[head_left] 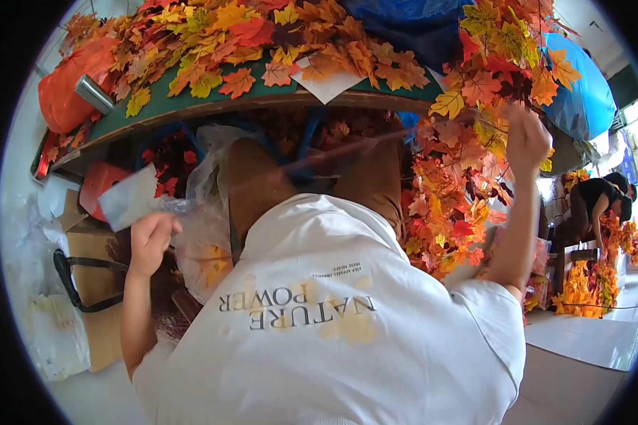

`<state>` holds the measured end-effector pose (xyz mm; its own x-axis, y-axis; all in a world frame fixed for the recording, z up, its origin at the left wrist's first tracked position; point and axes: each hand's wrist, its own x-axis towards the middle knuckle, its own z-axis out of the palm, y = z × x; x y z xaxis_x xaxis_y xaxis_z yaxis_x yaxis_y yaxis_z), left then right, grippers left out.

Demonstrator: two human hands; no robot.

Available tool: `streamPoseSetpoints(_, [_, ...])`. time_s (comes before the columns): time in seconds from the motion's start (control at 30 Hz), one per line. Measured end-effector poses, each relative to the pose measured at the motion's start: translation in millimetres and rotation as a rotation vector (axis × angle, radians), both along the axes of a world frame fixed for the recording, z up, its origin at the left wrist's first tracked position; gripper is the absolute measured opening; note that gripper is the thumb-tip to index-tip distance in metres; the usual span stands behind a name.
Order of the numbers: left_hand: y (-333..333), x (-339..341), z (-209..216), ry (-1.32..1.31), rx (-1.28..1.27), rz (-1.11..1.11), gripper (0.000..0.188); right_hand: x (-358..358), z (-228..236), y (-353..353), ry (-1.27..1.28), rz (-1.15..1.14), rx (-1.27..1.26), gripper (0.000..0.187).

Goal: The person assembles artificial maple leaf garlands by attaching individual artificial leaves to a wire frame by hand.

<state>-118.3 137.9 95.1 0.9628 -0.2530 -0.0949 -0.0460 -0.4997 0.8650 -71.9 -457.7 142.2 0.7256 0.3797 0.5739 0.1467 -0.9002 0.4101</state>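
Observation:
My left hand (152,241) is closed, at the left of my lap, beside a pale sheet (129,198) and a crumpled clear plastic bag (204,234). What its fingers hold, if anything, I cannot make out. Raised at the right, my right hand (528,142) is closed too, next to a hanging garland of orange, red and yellow artificial maple leaves (450,191). A thin stem or strand seems to run toward its fingers, but the grip is unclear. A faint, blurred reddish streak (333,157) crosses above my lap between the hands.
Loose artificial leaves (237,83) cover much of the green table (113,126), with a metal cylinder (94,95) near its left edge. An orange-red bag (67,88) and blue bags (581,92) flank it. A cardboard box (99,283) stands left. Another person (594,202) bends over leaves far right.

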Motion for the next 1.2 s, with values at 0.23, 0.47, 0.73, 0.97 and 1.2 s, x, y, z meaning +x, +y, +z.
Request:
streamPoseSetpoints(0.23, [-29, 20, -27, 0.016, 0.392, -0.251, 0.019, -20, 18, 38, -0.195, 0.287, -0.212, 0.02])
streamPoseSetpoints(0.47, [-66, 60, -29, -0.209, 0.613, -0.666, 0.037, -4, -2, 127, -0.341, 0.813, -0.236, 0.029])
streamPoseSetpoints(0.73, [-196, 82, 28, 0.212, -0.484, -0.584, 0.034, 57, -12, 167, 0.176, 0.971, 0.496, 0.029])
streamPoseSetpoints(0.97, [-132, 120, 54, -0.052, -0.735, -0.172, 0.025, 81, -82, 147, 1.11, 0.809, 1.07, 0.047])
streamPoseSetpoints(1.2, [-61, 125, 81, -0.23, -0.502, 0.026, 0.028, 100, -146, 150, 1.154, 0.744, 1.189, 0.022])
